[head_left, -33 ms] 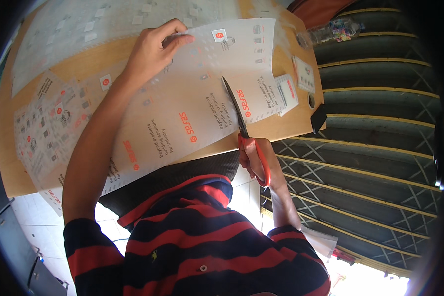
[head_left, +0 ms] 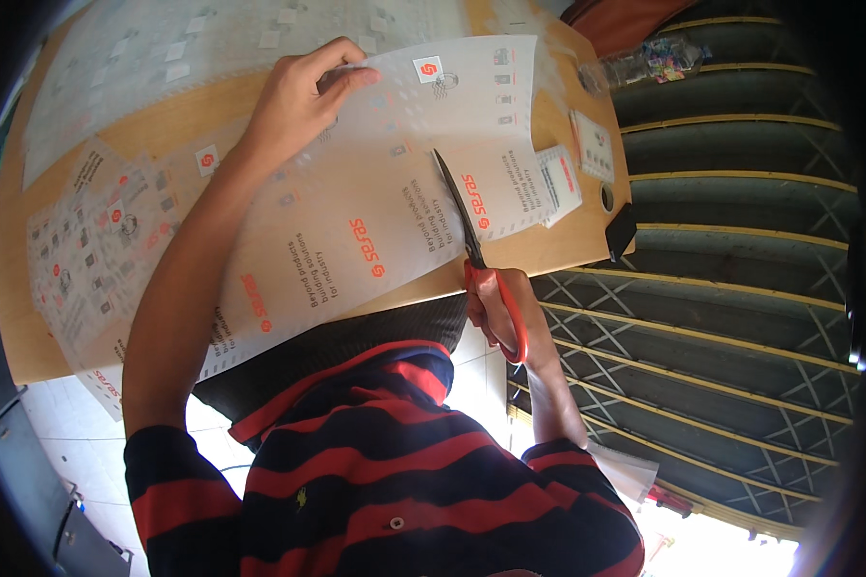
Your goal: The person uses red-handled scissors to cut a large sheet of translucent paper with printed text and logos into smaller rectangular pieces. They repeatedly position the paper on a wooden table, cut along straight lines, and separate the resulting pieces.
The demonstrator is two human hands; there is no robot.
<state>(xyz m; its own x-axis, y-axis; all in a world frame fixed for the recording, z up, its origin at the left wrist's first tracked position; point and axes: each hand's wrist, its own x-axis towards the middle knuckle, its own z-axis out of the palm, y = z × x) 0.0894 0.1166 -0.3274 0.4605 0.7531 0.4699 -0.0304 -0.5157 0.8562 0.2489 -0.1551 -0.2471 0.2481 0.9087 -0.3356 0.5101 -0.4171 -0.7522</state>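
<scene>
My left hand [head_left: 303, 101] pinches the far edge of a translucent printed sheet [head_left: 346, 192], thumb against curled fingers, lifting that edge a little. Red and grey print covers the sheet. Wrapped round the red handles of the scissors [head_left: 475, 226] is my right hand [head_left: 500, 303], at the table's near edge. The dark blades lie along a cut that runs in from the sheet's near side, between two printed blocks. To the right of the blades the partly cut strip spreads over the table; the rest of the sheet extends left under my left forearm.
More printed sheets [head_left: 96, 231] lie at the left of the wooden table [head_left: 414, 290], with others at the far side. Small cut pieces [head_left: 560, 183] and a card-like stack [head_left: 593, 146] are at the right. A black object [head_left: 622, 232] sits on the right edge, near a clear plastic bottle [head_left: 649, 62] farther back.
</scene>
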